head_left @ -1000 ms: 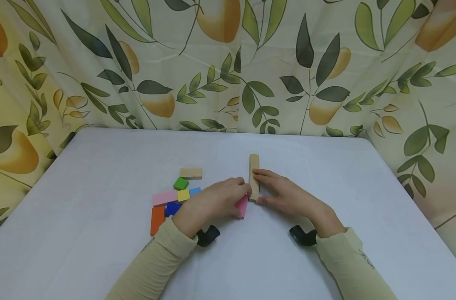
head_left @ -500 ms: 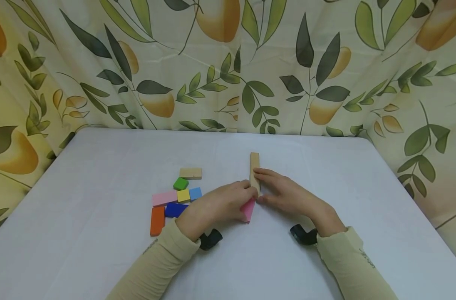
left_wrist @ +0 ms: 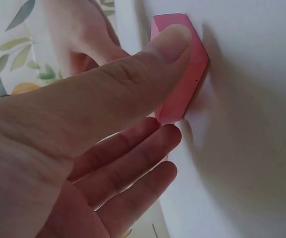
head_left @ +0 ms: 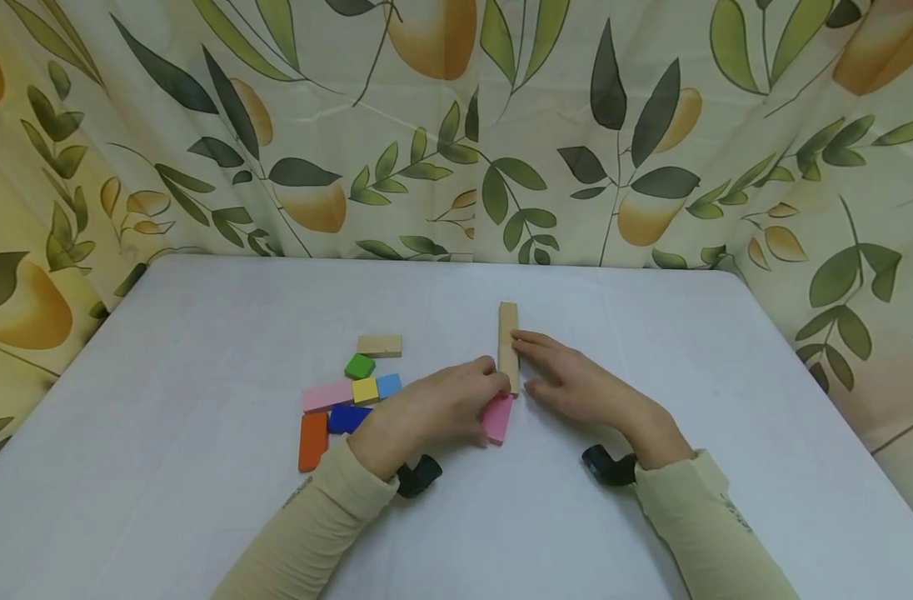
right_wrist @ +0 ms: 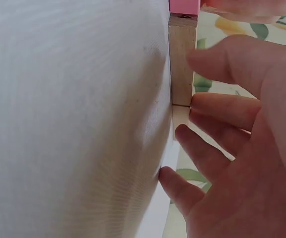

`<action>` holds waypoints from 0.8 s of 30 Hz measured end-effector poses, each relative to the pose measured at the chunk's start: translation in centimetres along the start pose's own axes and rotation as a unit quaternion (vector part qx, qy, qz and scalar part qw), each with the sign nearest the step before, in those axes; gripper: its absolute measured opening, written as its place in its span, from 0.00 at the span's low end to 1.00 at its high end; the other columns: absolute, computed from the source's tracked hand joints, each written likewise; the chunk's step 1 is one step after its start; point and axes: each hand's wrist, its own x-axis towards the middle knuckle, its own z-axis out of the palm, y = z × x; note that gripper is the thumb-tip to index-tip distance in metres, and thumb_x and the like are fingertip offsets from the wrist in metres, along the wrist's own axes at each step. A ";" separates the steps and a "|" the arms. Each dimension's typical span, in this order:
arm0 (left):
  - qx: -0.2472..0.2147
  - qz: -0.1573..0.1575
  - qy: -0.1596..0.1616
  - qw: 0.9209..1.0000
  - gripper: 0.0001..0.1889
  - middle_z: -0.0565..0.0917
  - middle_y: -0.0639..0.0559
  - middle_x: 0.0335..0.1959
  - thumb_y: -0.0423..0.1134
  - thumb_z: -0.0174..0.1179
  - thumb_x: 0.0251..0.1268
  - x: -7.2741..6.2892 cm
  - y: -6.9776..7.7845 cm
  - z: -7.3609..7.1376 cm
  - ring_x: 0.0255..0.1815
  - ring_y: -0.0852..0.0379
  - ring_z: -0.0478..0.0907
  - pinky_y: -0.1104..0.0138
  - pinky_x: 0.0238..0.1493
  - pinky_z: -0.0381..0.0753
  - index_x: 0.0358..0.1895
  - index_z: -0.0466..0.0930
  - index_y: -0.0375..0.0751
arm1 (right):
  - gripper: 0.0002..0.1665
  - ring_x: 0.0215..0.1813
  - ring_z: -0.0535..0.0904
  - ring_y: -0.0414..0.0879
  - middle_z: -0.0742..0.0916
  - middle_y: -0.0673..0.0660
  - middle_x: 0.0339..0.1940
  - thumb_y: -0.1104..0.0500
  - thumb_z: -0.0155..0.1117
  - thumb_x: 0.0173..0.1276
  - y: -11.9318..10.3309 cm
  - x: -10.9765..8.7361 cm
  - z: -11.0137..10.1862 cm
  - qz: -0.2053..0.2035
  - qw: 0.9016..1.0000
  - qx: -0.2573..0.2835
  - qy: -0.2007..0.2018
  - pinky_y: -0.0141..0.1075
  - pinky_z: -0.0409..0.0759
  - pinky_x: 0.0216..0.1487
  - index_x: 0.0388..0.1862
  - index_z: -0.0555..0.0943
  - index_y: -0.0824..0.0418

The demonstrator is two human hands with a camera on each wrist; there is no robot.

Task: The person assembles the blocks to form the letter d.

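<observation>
My left hand [head_left: 445, 404] pinches a pink wooden block [head_left: 497, 419] at the near end of a row of plain wooden blocks [head_left: 508, 346]. In the left wrist view the thumb lies across the pink block [left_wrist: 180, 91], while the other fingertips are below it. A seam in the right wrist view shows two plain blocks [right_wrist: 181, 69] lying end to end, with the pink block against the nearer one. The right hand [head_left: 587, 387] rests beside the row's right side, fingers extended and fingertips right at the wood, thumb apart from the fingers.
Left of the hands lies a loose group: a plain block [head_left: 379, 346], a green block [head_left: 360, 367], a light pink one [head_left: 326, 396], a yellow one [head_left: 365, 391], a light blue one [head_left: 389, 386], a dark blue one [head_left: 347, 419] and an orange one [head_left: 313, 442]. A patterned curtain [head_left: 426, 150] hangs behind the table.
The left hand has brought the pink block slightly right and nearer, in line with the row's near end. The plain row sits slightly farther away. The right thumb has drawn back a little.
</observation>
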 end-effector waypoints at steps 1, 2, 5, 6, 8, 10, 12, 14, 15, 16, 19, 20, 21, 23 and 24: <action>0.001 0.004 0.001 1.000 0.29 0.77 0.52 0.47 0.46 0.75 0.54 0.1 0.0 0.1 0.42 0.61 0.75 0.72 0.46 0.78 0.58 0.76 0.46 | 0.36 0.80 0.57 0.60 0.62 0.60 0.80 0.63 0.58 0.71 0.0 0.0 0.0 0.001 1.000 0.003 -0.001 0.58 0.60 0.75 0.77 0.61 0.64; 0.002 0.007 0.002 1.000 0.29 0.77 0.52 0.48 0.47 0.75 0.54 0.1 0.1 0.1 0.42 0.61 0.75 0.73 0.46 0.78 0.58 0.76 0.45 | 0.37 0.80 0.56 0.60 0.62 0.60 0.80 0.63 0.59 0.71 0.0 0.0 0.0 0.002 1.000 0.005 -0.003 0.58 0.60 0.75 0.77 0.61 0.64; 0.003 0.011 0.006 1.000 0.29 0.76 0.52 0.48 0.48 0.74 0.54 0.2 0.2 0.3 0.42 0.62 0.75 0.73 0.46 0.78 0.58 0.76 0.45 | 0.38 0.80 0.56 0.60 0.62 0.60 0.80 0.62 0.60 0.71 -0.1 0.0 0.0 0.005 1.000 0.008 -0.005 0.58 0.60 0.75 0.77 0.61 0.64; 0.004 0.011 0.008 1.000 0.29 0.76 0.52 0.47 0.48 0.74 0.54 0.2 0.2 0.3 0.42 0.62 0.75 0.73 0.46 0.78 0.57 0.76 0.45 | 0.38 0.80 0.56 0.60 0.62 0.60 0.80 0.62 0.61 0.71 -0.1 0.1 0.0 0.007 1.000 0.007 -0.006 0.57 0.60 0.75 0.77 0.61 0.64; 0.004 0.014 0.015 1.000 0.29 0.76 0.52 0.47 0.49 0.74 0.53 0.2 0.3 0.4 0.42 0.62 0.75 0.74 0.46 0.78 0.57 0.76 0.44 | 0.38 0.80 0.57 0.60 0.62 0.60 0.80 0.62 0.61 0.71 0.0 0.1 0.1 0.006 1.000 0.003 -0.005 0.57 0.60 0.75 0.77 0.61 0.64; 0.001 0.015 0.020 1.000 0.29 0.76 0.53 0.47 0.48 0.74 0.53 0.2 0.4 0.4 0.43 0.62 0.75 0.74 0.46 0.78 0.57 0.76 0.44 | 0.37 0.80 0.57 0.60 0.62 0.61 0.80 0.62 0.60 0.71 0.0 0.2 0.1 0.004 1.000 0.000 -0.003 0.57 0.60 0.75 0.77 0.61 0.64; -0.002 0.016 0.025 1.000 0.30 0.75 0.52 0.48 0.48 0.74 0.53 0.3 0.5 0.5 0.44 0.62 0.75 0.74 0.47 0.78 0.58 0.76 0.44 | 0.37 0.80 0.57 0.60 0.62 0.61 0.80 0.63 0.60 0.72 0.0 0.2 0.1 0.002 1.000 -0.002 -0.003 0.56 0.60 0.75 0.76 0.61 0.65; 0.000 0.018 0.030 0.999 0.30 0.76 0.52 0.50 0.48 0.74 0.53 0.3 0.6 0.6 0.45 0.62 0.76 0.74 0.49 0.79 0.59 0.76 0.43 | 0.36 0.80 0.57 0.60 0.62 0.61 0.80 0.63 0.60 0.72 -0.1 0.2 0.0 0.002 1.000 -0.003 -0.004 0.56 0.60 0.75 0.76 0.61 0.65; 0.003 0.017 0.032 0.999 0.31 0.76 0.52 0.50 0.48 0.74 0.53 0.3 0.7 0.6 0.46 0.62 0.76 0.74 0.49 0.79 0.60 0.76 0.43 | 0.36 0.80 0.57 0.60 0.62 0.61 0.80 0.63 0.60 0.72 -0.1 0.2 0.0 0.002 1.000 -0.003 -0.004 0.56 0.60 0.75 0.76 0.61 0.65; 0.008 0.017 0.034 0.999 0.31 0.76 0.51 0.51 0.49 0.74 0.53 0.4 0.7 0.7 0.46 0.61 0.76 0.74 0.50 0.79 0.60 0.76 0.43 | 0.36 0.80 0.57 0.60 0.62 0.61 0.80 0.63 0.59 0.72 -0.1 0.2 0.0 0.002 1.000 -0.004 -0.004 0.56 0.60 0.75 0.77 0.61 0.65; 0.032 0.007 0.039 0.999 0.32 0.76 0.51 0.54 0.51 0.74 0.53 0.5 0.8 0.7 0.49 0.59 0.76 0.72 0.50 0.80 0.60 0.77 0.43 | 0.36 0.80 0.56 0.60 0.62 0.61 0.80 0.63 0.59 0.72 -0.1 0.2 -0.1 0.002 1.000 -0.003 -0.005 0.56 0.60 0.75 0.77 0.61 0.65; 0.042 0.003 0.040 0.998 0.32 0.76 0.51 0.55 0.53 0.74 0.53 0.5 0.8 0.8 0.50 0.58 0.76 0.71 0.51 0.80 0.60 0.78 0.43 | 0.36 0.80 0.56 0.60 0.62 0.61 0.80 0.63 0.59 0.72 0.0 0.2 -0.1 0.001 1.000 -0.002 -0.005 0.56 0.60 0.75 0.77 0.61 0.65; 0.050 -0.002 0.041 0.998 0.32 0.76 0.51 0.57 0.54 0.74 0.53 0.5 0.9 0.8 0.52 0.58 0.75 0.70 0.52 0.80 0.60 0.79 0.43 | 0.36 0.80 0.56 0.60 0.62 0.61 0.80 0.63 0.59 0.72 0.0 0.3 -0.1 0.001 1.000 -0.003 -0.005 0.56 0.60 0.75 0.77 0.61 0.65; 0.064 -0.008 0.042 0.997 0.32 0.76 0.51 0.60 0.56 0.73 0.53 0.5 0.9 0.8 0.55 0.56 0.75 0.67 0.53 0.80 0.60 0.80 0.43 | 0.36 0.80 0.57 0.60 0.62 0.61 0.80 0.64 0.58 0.72 0.1 0.3 -0.1 0.000 1.000 -0.004 -0.006 0.57 0.60 0.75 0.77 0.61 0.65; 0.071 -0.008 0.043 0.997 0.33 0.76 0.51 0.61 0.57 0.73 0.53 0.5 0.9 0.8 0.57 0.55 0.75 0.67 0.55 0.80 0.60 0.80 0.43 | 0.35 0.80 0.57 0.60 0.62 0.61 0.80 0.64 0.58 0.72 0.2 0.3 0.0 -0.002 1.000 -0.005 -0.006 0.56 0.60 0.75 0.76 0.61 0.65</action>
